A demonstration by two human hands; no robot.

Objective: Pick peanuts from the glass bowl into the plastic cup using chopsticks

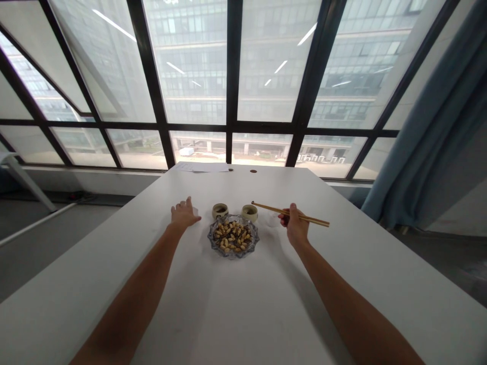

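Note:
My right hand (294, 225) is closed around a pair of wooden chopsticks (285, 209). Their tips, pointing left, pinch a small dark piece (253, 203) above the right-hand small pale cup (249, 213); its kind is too small to tell. Another small pale cup (219, 211) stands to the left, with something dark inside. In front of both cups sits a scalloped glass bowl (233, 253) holding a mix of pale, nut-like pieces (231, 235) and dark seed-like bits. My left hand (184, 213) rests on the table left of the cups, fingers spread, holding nothing.
All of this stands on a white table (228, 314). Sheets of paper (201, 167) and two small dark discs, one a reddish-brown disc (253, 171), lie at its far edge. Beyond is a black-framed window (233, 76); a blue curtain (426, 121) hangs at right.

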